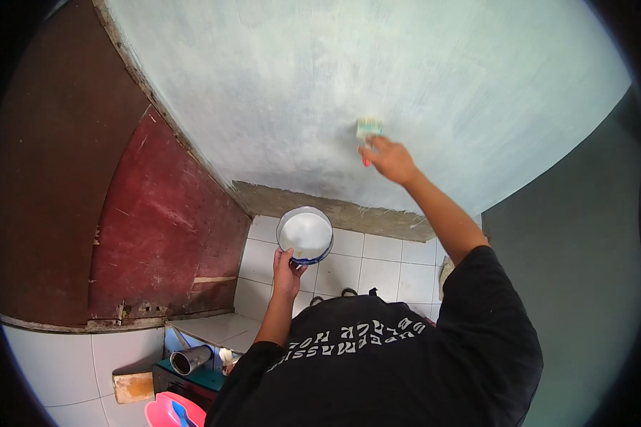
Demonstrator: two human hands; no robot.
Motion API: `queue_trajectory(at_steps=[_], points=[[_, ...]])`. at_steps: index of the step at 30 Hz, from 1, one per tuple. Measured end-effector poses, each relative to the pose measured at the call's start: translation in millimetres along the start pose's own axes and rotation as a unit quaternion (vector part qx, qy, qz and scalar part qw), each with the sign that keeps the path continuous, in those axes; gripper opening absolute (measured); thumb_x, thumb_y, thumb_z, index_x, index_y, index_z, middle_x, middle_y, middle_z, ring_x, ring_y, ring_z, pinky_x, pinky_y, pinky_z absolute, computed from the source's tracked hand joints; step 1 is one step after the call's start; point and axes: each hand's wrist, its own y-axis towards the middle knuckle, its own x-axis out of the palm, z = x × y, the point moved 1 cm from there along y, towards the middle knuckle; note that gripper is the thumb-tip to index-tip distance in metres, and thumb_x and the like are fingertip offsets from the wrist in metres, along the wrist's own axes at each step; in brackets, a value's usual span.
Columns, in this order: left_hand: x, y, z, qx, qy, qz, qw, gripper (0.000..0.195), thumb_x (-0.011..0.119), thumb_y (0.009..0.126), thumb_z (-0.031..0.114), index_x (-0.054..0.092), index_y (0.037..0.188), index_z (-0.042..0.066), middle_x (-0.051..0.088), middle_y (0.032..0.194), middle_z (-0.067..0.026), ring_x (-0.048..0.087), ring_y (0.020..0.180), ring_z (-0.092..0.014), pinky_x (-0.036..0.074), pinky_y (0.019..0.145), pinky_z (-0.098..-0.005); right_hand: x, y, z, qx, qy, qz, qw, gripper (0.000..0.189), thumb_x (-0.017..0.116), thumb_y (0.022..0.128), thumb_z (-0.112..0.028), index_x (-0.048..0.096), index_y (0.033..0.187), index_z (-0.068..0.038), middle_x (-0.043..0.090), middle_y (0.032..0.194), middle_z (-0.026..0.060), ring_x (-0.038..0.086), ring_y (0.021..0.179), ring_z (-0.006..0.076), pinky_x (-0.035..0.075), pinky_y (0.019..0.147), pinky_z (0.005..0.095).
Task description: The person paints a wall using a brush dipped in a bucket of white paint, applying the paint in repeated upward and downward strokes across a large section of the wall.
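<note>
A round pot of white paint (305, 235) with a dark blue, paint-smeared rim hangs above the floor. My left hand (287, 269) grips it by the near edge, thumb over the rim. Further up and to the right, my right hand (390, 157) holds a paintbrush (369, 128) by its handle, whose red end shows below the fingers. The pale bristles are at the wall (320, 69), which carries streaky whitish paint over greyer patches. Slight blur hides whether the bristle tips touch it. A bare grey-brown strip (342, 205) runs along the foot of the wall.
Worn red and brown wooden panels (165, 213) stand at the left, a dark grey surface (566, 256) at the right. White tiles (379, 275) cover the floor. Lower left are a metal cylinder (191, 360), a pink plastic basin (173, 408) and a wooden block (132, 387).
</note>
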Motion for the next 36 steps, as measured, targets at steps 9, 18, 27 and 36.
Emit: queue_trajectory(at_steps=[9, 18, 27, 36], points=[[-27, 3, -7, -0.011, 0.016, -0.014, 1.000, 0.027, 0.062, 0.091, 0.029, 0.047, 0.112, 0.021, 0.058, 0.109, 0.0007, 0.058, 0.099, -0.016, 0.048, 0.078, -0.0369, -113, 91, 72, 0.223, 0.275, 0.028, 0.935, 0.027, 0.069, 0.092, -0.022, 0.068, 0.114, -0.006, 0.070, 0.084, 0.0127, 0.064, 0.070, 0.0211, 0.051, 0.068, 0.0317], [16, 21, -15, -0.024, 0.030, -0.019, 0.999, 0.026, 0.062, 0.091, 0.029, 0.047, 0.111, 0.022, 0.058, 0.108, 0.0008, 0.058, 0.097, -0.016, 0.047, 0.077, -0.0376, -375, 246, 161, 0.167, 0.163, 0.259, 0.937, 0.021, 0.063, 0.094, -0.006, 0.069, 0.114, -0.006, 0.072, 0.096, 0.0104, 0.067, 0.083, 0.0197, 0.054, 0.076, 0.0333], [70, 46, -9, 0.014, 0.009, -0.034, 0.999, 0.028, 0.062, 0.091, 0.028, 0.046, 0.112, 0.021, 0.058, 0.110, -0.0009, 0.058, 0.100, -0.018, 0.048, 0.077, -0.0394, -321, 238, 191, -0.137, -0.333, 0.221, 0.907, 0.031, 0.066, 0.084, -0.010, 0.066, 0.114, -0.019, 0.065, 0.117, 0.0156, 0.065, 0.102, 0.0302, 0.055, 0.079, 0.0395], [98, 66, -33, -0.004, 0.018, -0.014, 1.000, 0.027, 0.063, 0.090, 0.028, 0.043, 0.106, 0.020, 0.054, 0.110, -0.0018, 0.056, 0.102, -0.020, 0.046, 0.082, -0.0444, -198, 114, 110, -0.151, 0.005, -0.056, 0.987, 0.025, 0.060, 0.090, -0.025, 0.063, 0.112, -0.013, 0.066, 0.097, 0.0102, 0.066, 0.090, 0.0250, 0.055, 0.067, 0.0383]])
